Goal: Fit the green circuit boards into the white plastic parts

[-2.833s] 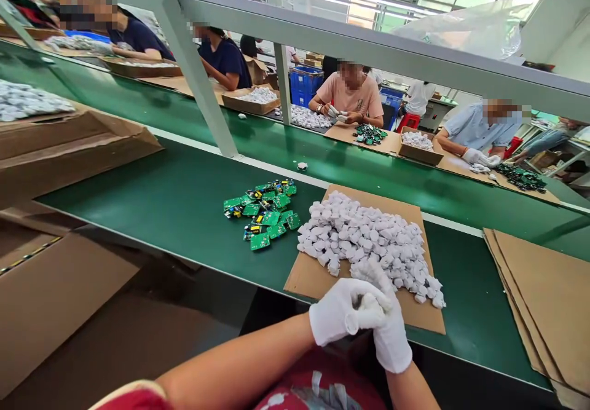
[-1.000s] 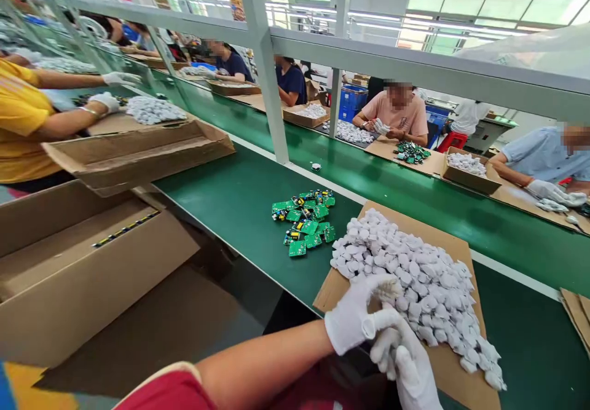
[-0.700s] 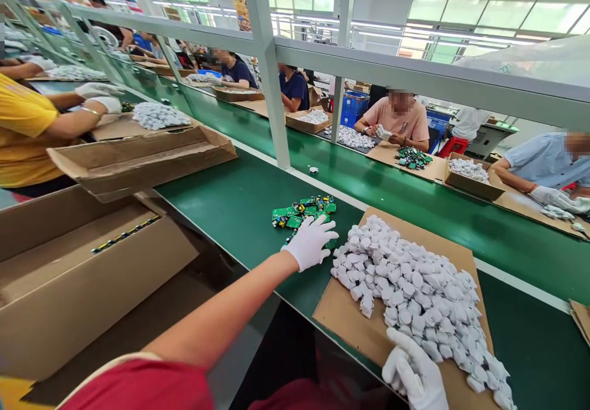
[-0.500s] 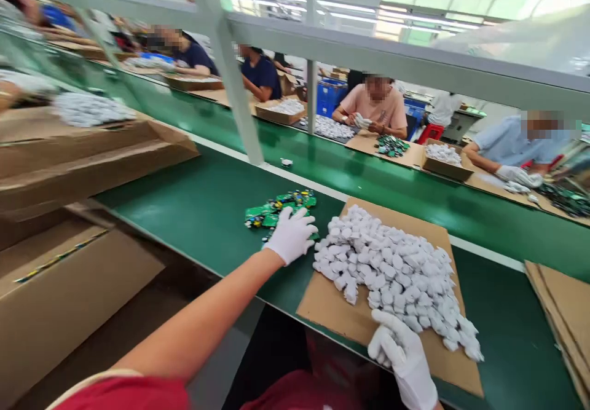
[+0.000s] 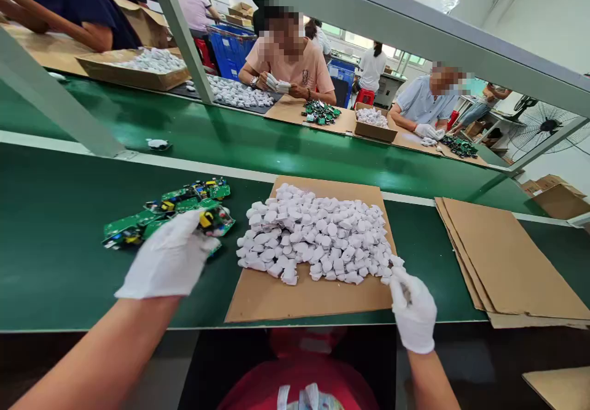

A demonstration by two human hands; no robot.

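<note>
Both my hands wear white gloves. My left hand (image 5: 168, 259) reaches over a small pile of green circuit boards (image 5: 168, 208) on the green bench and pinches one board with a yellow part (image 5: 212, 219) at its fingertips. My right hand (image 5: 413, 311) rests at the front right corner of a cardboard sheet (image 5: 304, 293), fingers curled at the edge of a heap of small white plastic parts (image 5: 316, 232). What the right fingers hold, if anything, is hidden.
A stack of flat cardboard sheets (image 5: 502, 262) lies to the right. A metal frame post (image 5: 50, 106) rises at the left. Across the green conveyor (image 5: 258, 145), other people work at boxes of white parts (image 5: 138, 69) and circuit boards (image 5: 320, 112). A lone white part (image 5: 157, 144) lies on the belt.
My hands were together near my body. The left then reached out to the circuit boards and now lifts one. The right moved to the cardboard's right corner. The camera swung right and down.
</note>
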